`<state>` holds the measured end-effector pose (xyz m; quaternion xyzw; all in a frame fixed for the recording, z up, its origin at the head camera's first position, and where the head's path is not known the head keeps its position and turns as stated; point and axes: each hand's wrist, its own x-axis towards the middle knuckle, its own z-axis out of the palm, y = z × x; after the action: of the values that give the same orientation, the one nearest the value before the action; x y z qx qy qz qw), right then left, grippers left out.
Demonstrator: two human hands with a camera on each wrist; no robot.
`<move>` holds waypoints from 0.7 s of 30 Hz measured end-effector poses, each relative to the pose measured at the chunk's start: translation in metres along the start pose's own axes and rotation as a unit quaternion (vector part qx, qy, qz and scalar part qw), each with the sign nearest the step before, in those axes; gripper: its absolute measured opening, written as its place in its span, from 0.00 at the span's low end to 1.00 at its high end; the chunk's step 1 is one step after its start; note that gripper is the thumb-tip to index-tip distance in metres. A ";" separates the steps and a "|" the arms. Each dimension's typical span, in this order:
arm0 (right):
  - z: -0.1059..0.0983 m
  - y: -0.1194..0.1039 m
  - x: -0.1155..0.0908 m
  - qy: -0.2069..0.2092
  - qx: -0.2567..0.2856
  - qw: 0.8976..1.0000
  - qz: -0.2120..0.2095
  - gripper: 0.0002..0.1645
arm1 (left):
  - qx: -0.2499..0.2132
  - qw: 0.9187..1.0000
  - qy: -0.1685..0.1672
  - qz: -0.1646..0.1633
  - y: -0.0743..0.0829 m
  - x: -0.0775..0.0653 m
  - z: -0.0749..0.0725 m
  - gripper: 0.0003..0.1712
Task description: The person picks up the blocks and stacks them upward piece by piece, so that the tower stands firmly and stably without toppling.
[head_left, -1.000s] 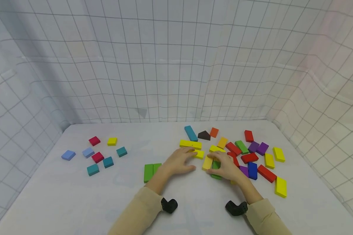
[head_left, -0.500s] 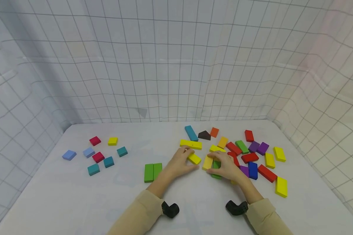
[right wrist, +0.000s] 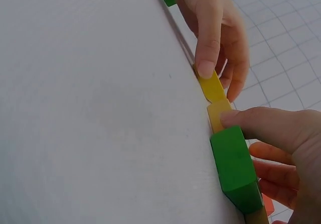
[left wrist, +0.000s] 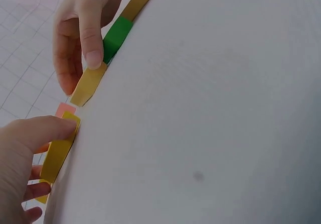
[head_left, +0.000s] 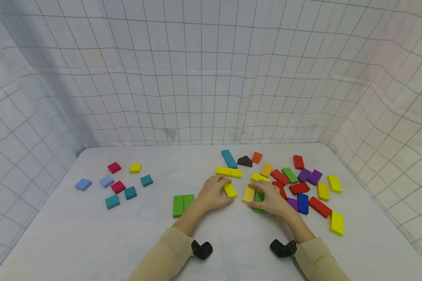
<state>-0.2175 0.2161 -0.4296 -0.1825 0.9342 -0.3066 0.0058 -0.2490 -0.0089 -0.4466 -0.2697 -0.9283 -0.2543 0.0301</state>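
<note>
My left hand [head_left: 211,196] pinches a yellow block [head_left: 230,190] between thumb and fingers at the middle of the table; the left wrist view shows the thumb on the near end of this yellow block [left wrist: 61,151]. Just to its right, my right hand [head_left: 271,200] pinches a paler yellow block [head_left: 248,194] by its ends. A small gap separates the two blocks in the head view. A green block [head_left: 258,203] lies partly hidden under the right hand, beside the pale one. Behind the left hand is a long yellow block [head_left: 228,172].
Two green blocks [head_left: 178,206] lie side by side left of the left forearm. Several red, purple and yellow blocks, with a blue block [head_left: 303,203], spread at right. Teal, pink and light blue blocks [head_left: 83,184] are scattered far left. A gridded white curtain [head_left: 211,78] surrounds the table.
My left hand has taken hold of the yellow block, drawn it nearer and to the left, and turned it so it slants lengthwise. The right hand has stayed on the pale block.
</note>
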 end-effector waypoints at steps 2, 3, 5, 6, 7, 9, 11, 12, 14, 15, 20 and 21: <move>0.001 0.000 0.000 0.001 -0.012 1.000 -0.003 0.34 | 0.010 1.000 0.004 -0.001 -0.001 0.000 -0.001 0.31; 0.001 0.000 0.000 0.003 -0.018 1.000 -0.004 0.33 | 0.015 1.000 0.000 -0.001 -0.001 -0.001 -0.003 0.31; 0.002 0.000 0.000 0.009 -0.028 0.999 -0.012 0.33 | 0.026 1.000 -0.009 0.002 -0.002 -0.003 -0.006 0.31; 0.003 0.000 0.000 0.012 -0.029 0.999 -0.016 0.32 | 0.029 0.999 -0.016 0.004 -0.003 -0.005 -0.008 0.31; 0.003 -0.002 0.000 0.014 -0.027 0.999 -0.022 0.32 | 0.031 0.999 -0.023 0.004 -0.004 -0.007 -0.011 0.31; 0.004 -0.004 0.001 0.017 -0.017 0.999 -0.036 0.31 | 0.035 0.999 -0.040 0.004 -0.007 -0.013 -0.016 0.31; 0.007 -0.008 0.003 0.014 0.000 0.998 -0.057 0.31 | 0.034 0.998 -0.052 0.004 -0.011 -0.020 -0.021 0.31; 0.008 -0.010 0.004 0.009 0.007 0.998 -0.067 0.31 | 0.032 0.998 -0.057 0.005 -0.013 -0.025 -0.023 0.31; 0.012 -0.014 0.007 -0.006 0.022 0.996 -0.086 0.30 | 0.023 0.998 -0.063 0.005 -0.017 -0.033 -0.029 0.32; 0.014 -0.016 0.009 -0.014 0.027 0.995 -0.096 0.30 | 0.019 0.998 -0.064 0.006 -0.019 -0.037 -0.031 0.32; 0.025 -0.029 0.017 -0.066 0.054 0.988 -0.126 0.29 | -0.004 0.998 -0.061 0.010 -0.031 -0.055 -0.040 0.31; 0.027 -0.032 0.019 -0.074 0.055 0.987 -0.132 0.29 | -0.006 0.998 -0.059 0.013 -0.033 -0.058 -0.042 0.31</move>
<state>-0.2211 0.1702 -0.4314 -0.3254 0.8807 -0.3413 0.0447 -0.2199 -0.0818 -0.4368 -0.2963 -0.9234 -0.2429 -0.0230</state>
